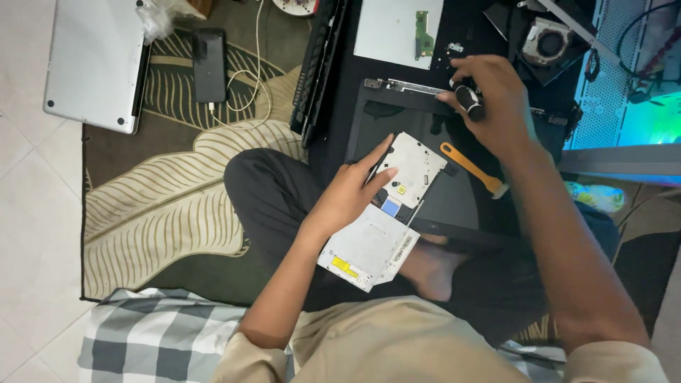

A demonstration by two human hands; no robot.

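Note:
My left hand [351,195] holds a slim silver optical drive [369,241] over my lap, fingers lying across its partly slid-out tray [413,167]. My right hand [493,99] is raised over the black laptop base [397,124] and grips a small black-and-silver screwdriver handle [468,99]. An orange-handled pry tool [472,169] lies on the laptop base just right of the drive.
A silver laptop lid [96,60] and a black phone [209,64] with a white cable lie at the upper left on a leaf-patterned rug [177,206]. A keyboard panel [319,67], a metal plate [394,28] and a cooling fan [546,39] lie beyond. A checked cloth [156,337] is near me.

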